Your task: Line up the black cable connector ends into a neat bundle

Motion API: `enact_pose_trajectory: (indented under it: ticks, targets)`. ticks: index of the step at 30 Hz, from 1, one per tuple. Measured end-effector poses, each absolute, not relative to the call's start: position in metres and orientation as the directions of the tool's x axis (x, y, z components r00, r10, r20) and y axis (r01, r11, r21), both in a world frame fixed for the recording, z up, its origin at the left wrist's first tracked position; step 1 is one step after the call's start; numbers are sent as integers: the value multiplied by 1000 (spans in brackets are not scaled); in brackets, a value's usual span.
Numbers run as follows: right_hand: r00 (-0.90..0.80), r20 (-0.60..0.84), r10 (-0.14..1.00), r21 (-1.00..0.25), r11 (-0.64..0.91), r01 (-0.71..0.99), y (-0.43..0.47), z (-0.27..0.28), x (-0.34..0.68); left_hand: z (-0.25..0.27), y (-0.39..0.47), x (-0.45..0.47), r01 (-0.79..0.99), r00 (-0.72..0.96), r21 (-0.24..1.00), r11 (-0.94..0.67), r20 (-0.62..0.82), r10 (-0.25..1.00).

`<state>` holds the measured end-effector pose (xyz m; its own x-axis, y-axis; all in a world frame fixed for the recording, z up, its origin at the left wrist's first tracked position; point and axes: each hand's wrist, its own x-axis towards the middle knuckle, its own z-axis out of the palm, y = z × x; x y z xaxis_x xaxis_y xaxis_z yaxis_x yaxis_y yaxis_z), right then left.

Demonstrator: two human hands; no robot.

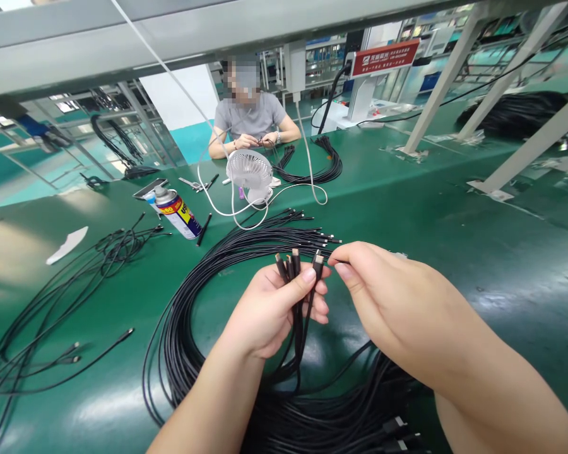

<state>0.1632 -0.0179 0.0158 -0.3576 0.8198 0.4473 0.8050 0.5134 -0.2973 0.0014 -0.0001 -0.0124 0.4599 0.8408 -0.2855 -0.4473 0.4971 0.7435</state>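
My left hand (pixel 269 309) is closed around several black USB cables (pixel 295 328), their plugs with metal tips pointing up past the thumb. Just to the right, my right hand (pixel 402 296) pinches thumb against forefinger, with a thin dark piece of cable showing between them; most of it is hidden by the hand. Behind both hands, a large loop of black cables (pixel 182 302) curves over the green table, its plugs fanned out at the far end. Under my forearms lies a thick heap of the same cables (pixel 331 416), some plugs showing at lower right.
Loose cables (pixel 33 321) lie at left. A spray can (pixel 182 214), a black pen (pixel 204 229) and a white fan (pixel 250 170) with its cord stand or lie farther back. Across the table (pixel 454 252) sits a co-worker (pixel 250 120) handling cables. Metal posts (pixel 515 145) rise at right.
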Motion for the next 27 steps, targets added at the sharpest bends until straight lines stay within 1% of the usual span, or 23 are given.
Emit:
enact_pose_trajectory:
  ticks: [3, 7, 9, 11, 14, 18, 22, 27]
  targets:
    - [-387, 416, 823, -326, 533, 781, -18, 17, 165, -14, 0, 1, -431, 486, 752, 499, -272, 830]
    - [-434, 424, 795, -297, 575, 762, -19, 17, 165, -15, 0, -2, -356, 562, 802, 480, -226, 795]
    - [-441, 423, 792, -296, 581, 758, -19, 17, 164, -15, 0, -4, -317, 575, 827, 464, -222, 788]
    - [-440, 423, 792, -306, 582, 753, -19, 17, 163, -13, 0, -4, -313, 553, 828, 465, -239, 798]
    - [-446, 441, 779, -301, 596, 745, -18, 16, 165, -11, 1, -3, -323, 472, 832, 451, -271, 839]
    - [-474, 466, 747, -230, 620, 750, -18, 14, 167, -9, 0, -1, -314, 383, 870, 380, -251, 889]
    - [-481, 506, 716, -133, 616, 777, -17, 13, 164, -8, -2, 0, -297, 363, 889, 350, -234, 902]
    - [-485, 541, 687, -72, 613, 787, -17, 13, 160, -8, -2, 1, -291, 356, 896, 336, -224, 907]
